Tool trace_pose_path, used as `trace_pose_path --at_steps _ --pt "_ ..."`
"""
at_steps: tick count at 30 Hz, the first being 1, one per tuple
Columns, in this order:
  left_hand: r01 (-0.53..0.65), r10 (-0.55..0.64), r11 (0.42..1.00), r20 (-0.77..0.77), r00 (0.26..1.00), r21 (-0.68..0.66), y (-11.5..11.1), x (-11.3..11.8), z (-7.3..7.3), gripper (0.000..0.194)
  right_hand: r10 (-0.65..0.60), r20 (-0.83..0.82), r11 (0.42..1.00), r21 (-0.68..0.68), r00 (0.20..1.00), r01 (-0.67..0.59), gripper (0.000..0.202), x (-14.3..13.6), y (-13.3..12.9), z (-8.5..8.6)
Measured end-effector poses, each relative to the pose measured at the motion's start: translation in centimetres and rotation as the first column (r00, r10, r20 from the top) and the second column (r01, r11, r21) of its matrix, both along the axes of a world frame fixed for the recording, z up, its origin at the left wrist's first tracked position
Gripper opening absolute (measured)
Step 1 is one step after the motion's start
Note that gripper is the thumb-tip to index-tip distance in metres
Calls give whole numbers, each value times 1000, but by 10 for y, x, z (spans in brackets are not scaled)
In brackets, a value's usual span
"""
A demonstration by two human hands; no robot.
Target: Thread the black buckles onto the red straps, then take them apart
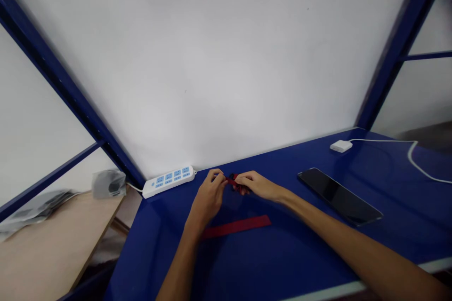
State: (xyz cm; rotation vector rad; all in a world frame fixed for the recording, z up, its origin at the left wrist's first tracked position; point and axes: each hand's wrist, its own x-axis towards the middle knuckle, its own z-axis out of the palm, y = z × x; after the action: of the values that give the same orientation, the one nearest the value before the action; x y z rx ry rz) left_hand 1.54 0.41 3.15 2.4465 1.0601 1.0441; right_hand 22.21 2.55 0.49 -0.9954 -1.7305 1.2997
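Observation:
Above the blue table, my left hand (212, 191) pinches one end of a small red and black piece (231, 181), which looks like a narrow strip with a bunched part. The bunched part sits in the fingers of my right hand (257, 184), which are closed around it. Fingers cover much of the piece, so its exact kind cannot be told. Nearer to me, a flat red strip (243, 225) lies on the table, its left end partly behind my left wrist.
A white power strip (169, 181) lies along the wall at the left. To the right are a dark phone or tablet (339, 195) and a white charger (341, 146) with its cable. A wooden table (42, 254) with plastic bags adjoins the blue table (158, 244). Blue frame posts rise on both sides.

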Motion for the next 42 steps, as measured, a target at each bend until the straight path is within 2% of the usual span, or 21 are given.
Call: trace_pose_path --at_steps 4,10,17,20,25,30,33,35,38,42 --pt "-35 40 997 76 996 -64 3 -5 0 19 -11 -21 1000 -20 1000 11 32 1 -2 6" --pt "11 15 984 148 989 -176 5 -6 -1 23 -12 -6 999 -30 1000 12 31 3 -6 16" --pt "100 -27 950 242 970 -296 9 -8 -6 23 -27 -5 998 -62 1000 27 32 6 -4 15" --pt "76 -28 957 172 985 -280 8 -8 -6 18 -58 -11 997 -53 998 57 33 6 -1 10" --pt "40 -29 965 47 998 -258 3 -2 -7 18 -31 -11 999 10 999 32 36 2 3 1" --pt "81 -74 983 44 996 -163 2 4 -9 15 12 -2 1000 19 1000 -12 32 0 1 1" --pt "103 -81 978 126 989 -181 6 -5 -6 18 -13 13 1000 5 1000 13 31 4 -1 6" --pt "129 -49 952 280 959 -277 10 -13 -3 20 -44 5 999 -15 999 44 34 7 -1 9" --pt "280 -6 852 526 850 -442 14 -21 -2 25 -40 -59 997 -68 997 36 35 10 0 12" --pt "474 10 739 712 702 -478 13 -15 -4 37 7 -201 990 -133 980 -34 35 7 -1 7"
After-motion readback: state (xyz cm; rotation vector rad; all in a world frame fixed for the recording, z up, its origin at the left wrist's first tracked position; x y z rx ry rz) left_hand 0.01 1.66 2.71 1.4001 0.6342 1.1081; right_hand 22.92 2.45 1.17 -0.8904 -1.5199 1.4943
